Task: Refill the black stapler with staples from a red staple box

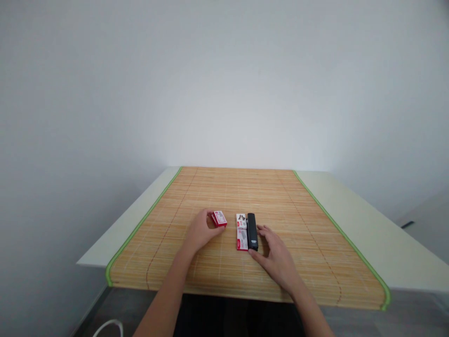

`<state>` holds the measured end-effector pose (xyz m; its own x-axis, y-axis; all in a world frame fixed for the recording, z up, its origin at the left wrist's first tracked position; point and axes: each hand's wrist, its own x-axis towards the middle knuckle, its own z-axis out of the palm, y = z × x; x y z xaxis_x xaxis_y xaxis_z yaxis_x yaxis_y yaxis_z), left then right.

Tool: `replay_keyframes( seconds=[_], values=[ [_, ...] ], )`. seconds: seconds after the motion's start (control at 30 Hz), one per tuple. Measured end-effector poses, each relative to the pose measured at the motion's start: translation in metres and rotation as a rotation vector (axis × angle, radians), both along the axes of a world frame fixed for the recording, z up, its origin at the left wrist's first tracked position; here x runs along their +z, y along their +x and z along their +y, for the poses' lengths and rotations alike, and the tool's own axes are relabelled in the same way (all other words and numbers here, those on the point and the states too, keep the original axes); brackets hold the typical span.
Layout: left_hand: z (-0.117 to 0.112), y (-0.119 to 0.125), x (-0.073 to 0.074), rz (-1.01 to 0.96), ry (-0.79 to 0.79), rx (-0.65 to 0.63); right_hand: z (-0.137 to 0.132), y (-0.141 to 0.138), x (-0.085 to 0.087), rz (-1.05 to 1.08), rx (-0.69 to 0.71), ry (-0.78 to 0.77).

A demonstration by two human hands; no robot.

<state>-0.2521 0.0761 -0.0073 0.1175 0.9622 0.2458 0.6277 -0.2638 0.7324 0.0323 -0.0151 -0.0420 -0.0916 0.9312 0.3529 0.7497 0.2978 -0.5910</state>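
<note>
A small red and white box (220, 218) lies on the bamboo mat (308, 234). My left hand (200, 231) curls round the box's left end, fingers closed on it. A black stapler (251, 231) lies lengthwise near the mat's middle, and a red and white pack (241, 231) lies flat against its left side. My right hand (276, 255) rests beside the stapler's near right side, fingertips touching it, thumb at its near end, fingers loosely bent.
The mat has green edging and covers most of a pale table (386, 234) set against a white wall. A white cable loop (108, 327) shows on the floor at the lower left. A grey surface (428, 220) stands at the right.
</note>
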Motion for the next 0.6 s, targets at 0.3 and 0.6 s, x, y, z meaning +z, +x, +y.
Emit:
replay_keyframes(
  seconds=[0.3, 0.6],
  values=[
    [-0.020, -0.007, -0.009, 0.381, -0.033, 0.246, -0.003, -0.002, 0.004, 0.022, -0.007, 0.002],
    [-0.027, 0.027, 0.003, 0.484, -0.023, 0.241, -0.003, -0.003, 0.003, 0.014, -0.006, 0.003]
  ],
)
